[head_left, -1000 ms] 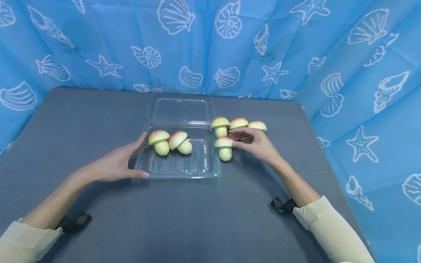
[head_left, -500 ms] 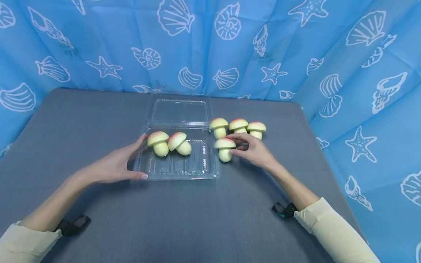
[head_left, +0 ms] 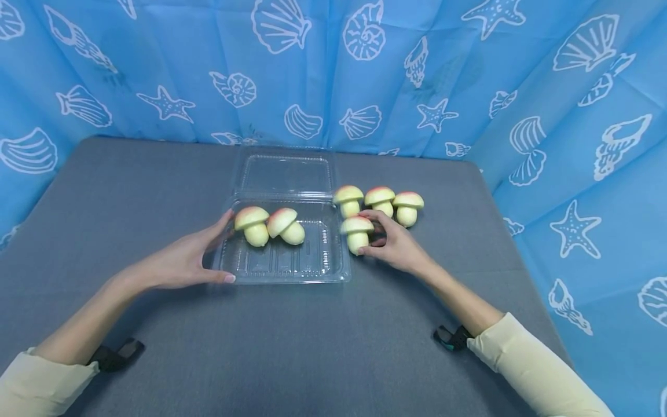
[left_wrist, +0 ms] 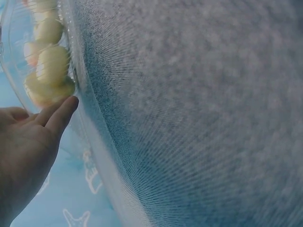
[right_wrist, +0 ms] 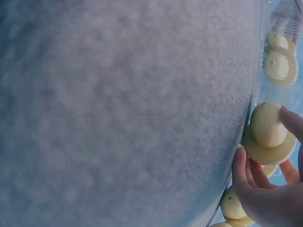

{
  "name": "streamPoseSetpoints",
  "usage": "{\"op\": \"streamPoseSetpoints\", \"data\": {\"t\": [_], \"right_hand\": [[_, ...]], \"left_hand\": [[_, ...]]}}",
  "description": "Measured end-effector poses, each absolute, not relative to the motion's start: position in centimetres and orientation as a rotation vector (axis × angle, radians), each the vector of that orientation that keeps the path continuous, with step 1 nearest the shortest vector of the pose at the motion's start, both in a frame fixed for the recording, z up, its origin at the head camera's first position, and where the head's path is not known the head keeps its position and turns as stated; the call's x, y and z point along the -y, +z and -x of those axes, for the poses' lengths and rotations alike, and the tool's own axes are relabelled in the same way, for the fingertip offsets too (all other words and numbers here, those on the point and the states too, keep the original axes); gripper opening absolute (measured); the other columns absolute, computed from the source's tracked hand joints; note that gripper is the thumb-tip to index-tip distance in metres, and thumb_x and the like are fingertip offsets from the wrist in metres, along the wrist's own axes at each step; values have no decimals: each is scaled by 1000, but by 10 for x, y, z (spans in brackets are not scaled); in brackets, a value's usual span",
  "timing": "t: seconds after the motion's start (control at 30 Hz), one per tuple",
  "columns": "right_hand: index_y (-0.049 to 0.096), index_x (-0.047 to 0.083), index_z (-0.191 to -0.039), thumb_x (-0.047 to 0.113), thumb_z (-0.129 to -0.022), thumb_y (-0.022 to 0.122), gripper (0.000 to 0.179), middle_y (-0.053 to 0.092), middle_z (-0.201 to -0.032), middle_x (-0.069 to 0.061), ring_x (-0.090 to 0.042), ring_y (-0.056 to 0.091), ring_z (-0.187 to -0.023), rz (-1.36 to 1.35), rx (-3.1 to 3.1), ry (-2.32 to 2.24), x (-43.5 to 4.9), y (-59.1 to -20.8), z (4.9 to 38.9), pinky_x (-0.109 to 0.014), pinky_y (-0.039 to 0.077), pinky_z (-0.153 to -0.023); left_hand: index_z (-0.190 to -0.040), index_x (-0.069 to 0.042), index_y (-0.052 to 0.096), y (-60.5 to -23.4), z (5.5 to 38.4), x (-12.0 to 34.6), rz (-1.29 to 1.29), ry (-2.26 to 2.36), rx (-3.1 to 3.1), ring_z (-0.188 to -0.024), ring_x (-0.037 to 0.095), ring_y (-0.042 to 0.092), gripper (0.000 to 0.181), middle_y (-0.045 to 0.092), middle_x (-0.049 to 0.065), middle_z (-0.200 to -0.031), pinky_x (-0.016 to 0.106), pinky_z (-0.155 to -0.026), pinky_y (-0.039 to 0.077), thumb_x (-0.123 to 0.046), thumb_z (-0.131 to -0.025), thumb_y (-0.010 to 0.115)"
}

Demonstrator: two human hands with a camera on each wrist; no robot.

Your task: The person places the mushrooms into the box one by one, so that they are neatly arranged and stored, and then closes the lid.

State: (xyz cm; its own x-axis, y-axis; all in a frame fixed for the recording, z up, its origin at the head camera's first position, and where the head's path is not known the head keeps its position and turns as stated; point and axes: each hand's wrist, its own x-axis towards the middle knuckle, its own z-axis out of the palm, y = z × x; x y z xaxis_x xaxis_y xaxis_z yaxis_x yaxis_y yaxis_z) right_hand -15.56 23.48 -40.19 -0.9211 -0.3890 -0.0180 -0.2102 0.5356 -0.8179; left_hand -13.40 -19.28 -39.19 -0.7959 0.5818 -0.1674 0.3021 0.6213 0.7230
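A clear plastic clamshell container [head_left: 283,263] lies unfolded, its lid [head_left: 286,174] laid back behind it. Two toy mushrooms [head_left: 255,231], pale yellow-green with reddish cap tops, lie in its tray. My left hand [head_left: 179,258] spans the container's left side with fingers spread, thumb at the front corner. Just right of the tray, my right hand [head_left: 393,243] grips another mushroom [head_left: 356,237]. In the right wrist view, the thumb lies on that mushroom's stem [right_wrist: 267,125] and other fingers curl near its cap.
Three more mushrooms [head_left: 380,200] stand in a row behind my right hand. A grey cloth [head_left: 312,347] covers the table. Behind and to the right hangs a blue curtain [head_left: 323,75] with white shell prints.
My right hand has moved left and toward me, from beside the back row onto the front mushroom, uncovering the rightmost mushroom. The left hand keeps its place.
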Motion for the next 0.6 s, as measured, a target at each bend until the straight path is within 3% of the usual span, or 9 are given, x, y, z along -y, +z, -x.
{"op": "streamPoseSetpoints", "data": {"t": [0.2, 0.6], "right_hand": [[45, 11, -145, 6, -83, 81, 72, 46, -146, -11, -34, 58, -117, 494, -2566, -1338, -235, -402, 155, -39, 58, -84], [48, 11, -142, 4, -80, 83, 72, 48, -143, -9, -32, 59, -111, 470, -2503, -1447, -241, -397, 155, -41, 58, -85]], "left_hand": [[-159, -13, -10, -392, 134, 193, -704, 1008, -2453, -140, 42, 35, 125, 21, 24, -160, 55, -114, 29, -47, -80, 81], [-159, -13, -11, -391, 134, 194, -714, 1020, -2441, -140, 45, 34, 125, 17, 26, -160, 56, -113, 30, -46, -81, 81]]}}
